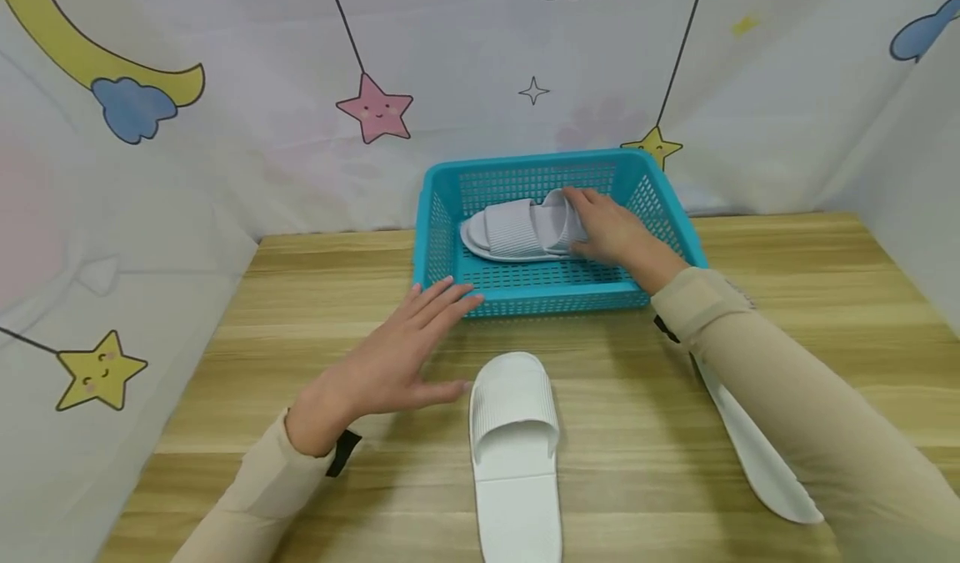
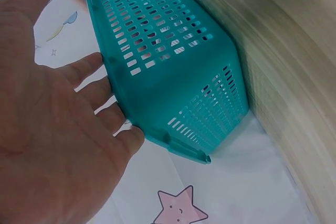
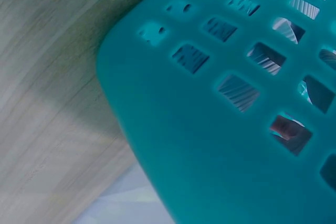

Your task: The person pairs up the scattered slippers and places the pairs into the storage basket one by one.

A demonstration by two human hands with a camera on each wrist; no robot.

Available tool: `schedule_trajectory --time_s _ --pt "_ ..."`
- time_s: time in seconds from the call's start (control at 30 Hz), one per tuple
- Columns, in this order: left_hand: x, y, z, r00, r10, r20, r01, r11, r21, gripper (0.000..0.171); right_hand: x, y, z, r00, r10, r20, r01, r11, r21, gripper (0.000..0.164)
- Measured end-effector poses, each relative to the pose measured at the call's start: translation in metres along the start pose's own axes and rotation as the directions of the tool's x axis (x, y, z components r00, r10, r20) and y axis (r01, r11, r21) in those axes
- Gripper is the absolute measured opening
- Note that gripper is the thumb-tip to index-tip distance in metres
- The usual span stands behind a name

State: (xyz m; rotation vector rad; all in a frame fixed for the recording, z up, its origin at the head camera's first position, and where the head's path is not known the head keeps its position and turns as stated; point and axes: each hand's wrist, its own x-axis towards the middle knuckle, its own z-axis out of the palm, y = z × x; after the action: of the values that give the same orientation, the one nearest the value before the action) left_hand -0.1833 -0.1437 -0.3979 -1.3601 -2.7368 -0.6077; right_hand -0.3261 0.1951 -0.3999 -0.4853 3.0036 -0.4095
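A pale grey slipper [image 1: 513,228] with a ribbed strap lies in the turquoise basket [image 1: 551,296], its rounded end toward the left. My right hand [image 1: 611,228] reaches over the basket's front wall and holds the slipper's right end between thumb and fingers. Through the basket holes in the right wrist view, only bits of the ribbed slipper and a fingertip show. My left hand [image 1: 397,354] is spread, its fingertips at the basket's front left rim [image 2: 113,80]. Below it, near the thumb, a white slipper [image 1: 517,496] lies on the table, strap end toward the basket.
Another white slipper [image 1: 757,454] lies on the wooden table [image 1: 322,296], partly hidden under my right sleeve [image 1: 810,404]. Behind the basket hangs a white cloth [image 1: 465,62] printed with stars, and it also covers the sides.
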Motion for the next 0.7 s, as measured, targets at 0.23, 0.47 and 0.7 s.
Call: schedule_trajectory --time_s 0.23,0.47,0.7 --pt "-0.0011 0.0004 -0.0010 1.000 -0.010 -0.001 0.010 1.000 -0.008 0.097 0.0018 -0.0005 0.0028 1.000 -0.002 -0.004 0.002 1.000 0.003 0.087" --pt "0.0001 0.0002 -0.0003 1.000 -0.007 -0.007 0.007 1.000 -0.005 0.095 0.0008 -0.0005 0.0014 1.000 -0.004 0.003 0.004 1.000 -0.005 0.087" --pt "0.0010 0.0016 -0.0018 1.000 -0.011 -0.004 0.011 1.000 -0.001 0.095 0.0000 -0.0016 -0.0006 1.000 -0.002 0.012 0.002 1.000 0.007 0.087"
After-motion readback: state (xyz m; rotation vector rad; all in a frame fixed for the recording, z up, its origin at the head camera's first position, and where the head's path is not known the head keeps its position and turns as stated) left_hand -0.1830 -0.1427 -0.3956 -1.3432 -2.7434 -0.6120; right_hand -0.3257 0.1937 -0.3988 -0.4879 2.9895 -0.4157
